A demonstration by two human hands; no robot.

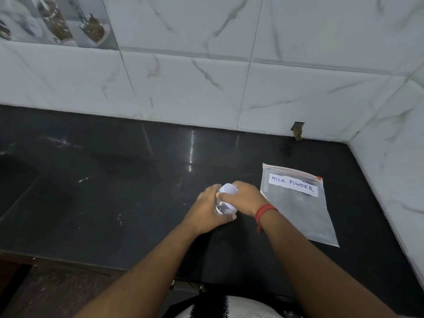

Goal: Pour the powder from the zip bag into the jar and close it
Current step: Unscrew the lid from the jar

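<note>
A small clear jar [223, 208] with a white lid [228, 188] stands on the black counter [114, 180]. My left hand [207, 210] wraps around the jar's body from the left. My right hand [244, 197] grips the white lid from the right and above. A flat clear zip bag [298, 207] with a label reading MILK POWDER lies on the counter just right of my right wrist, looking nearly flat. The jar's contents are mostly hidden by my fingers.
White marble-pattern tiled walls [206, 76] rise behind the counter and along its right side [394, 168]. The counter's front edge [91, 265] runs below my forearms. A red thread band [263, 211] circles my right wrist.
</note>
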